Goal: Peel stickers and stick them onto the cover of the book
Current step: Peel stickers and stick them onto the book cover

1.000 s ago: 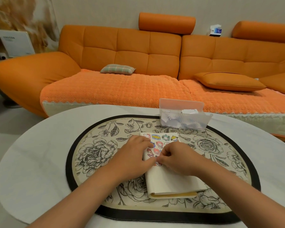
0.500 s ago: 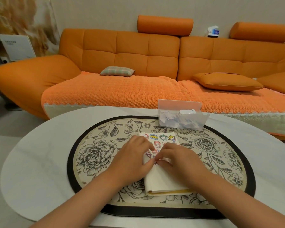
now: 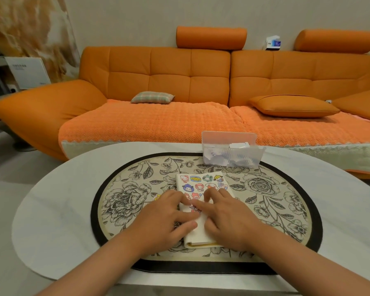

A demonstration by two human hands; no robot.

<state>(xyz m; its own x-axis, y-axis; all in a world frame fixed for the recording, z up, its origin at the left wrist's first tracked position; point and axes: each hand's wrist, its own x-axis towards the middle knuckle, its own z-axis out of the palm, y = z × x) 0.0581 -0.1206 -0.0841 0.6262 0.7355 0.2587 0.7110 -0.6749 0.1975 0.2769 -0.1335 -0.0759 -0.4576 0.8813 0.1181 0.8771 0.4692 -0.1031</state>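
Uncurled from its pinch, the right hand (image 3: 226,216) is pressing a sticker (image 3: 195,208) flat-fingered onto the book (image 3: 198,231) lying under both hands, while the open left hand (image 3: 169,218) is steadying it, so this sticker is nearly placed.

Orange sofa (image 3: 169,77) — floral black-rimmed mat (image 3: 124,197)

This is a home living room. A long orange sofa (image 3: 169,82) with bolster headrests (image 3: 211,37) runs along a plain wall. A knitted throw (image 3: 147,124) covers its seat, and a small checked cushion (image 3: 152,97) and an orange cushion (image 3: 291,105) lie on it. In front stands an oval white desk (image 3: 58,210) carrying a flower-printed mat (image 3: 124,197). A large painting (image 3: 30,28) stands at the left.
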